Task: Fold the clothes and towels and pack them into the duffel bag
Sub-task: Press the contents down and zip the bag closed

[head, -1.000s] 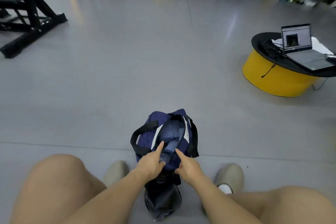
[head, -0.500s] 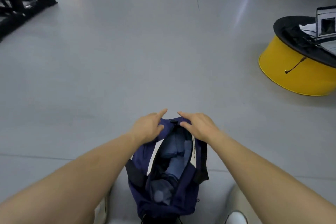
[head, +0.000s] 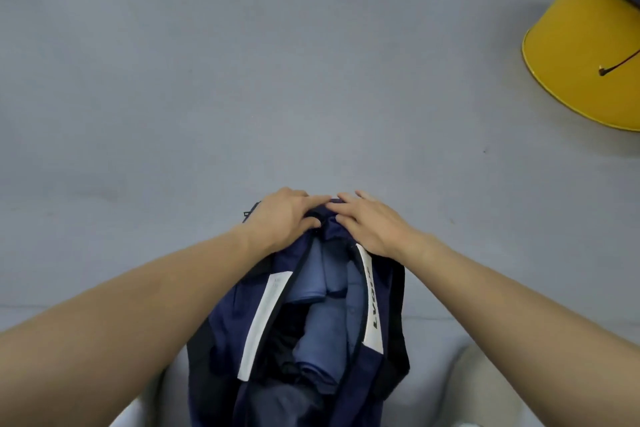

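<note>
A navy duffel bag (head: pixel 228 315) with white stripes and black straps lies open on the grey floor, running away from me. Folded blue clothes (head: pixel 322 329) fill its opening. Both my hands are at the bag's far end, almost touching each other. My left hand (head: pixel 284 218) grips the fabric there with the thumb curled under. My right hand (head: pixel 370 222) lies over the same end, fingers on top and thumb tucked against the cloth, pinching it. The zip pull is hidden under my fingers.
A low round yellow table (head: pixel 581 55) with a black top and a dangling cable stands at the far right. My light shoes (head: pixel 485 388) flank the bag's near end. Grey floor (head: pixel 242 80) stretches ahead.
Both hands moved from the bag's near end to its far end and took hold of the fabric there. My head leaned forward and down, so the bag looks larger.
</note>
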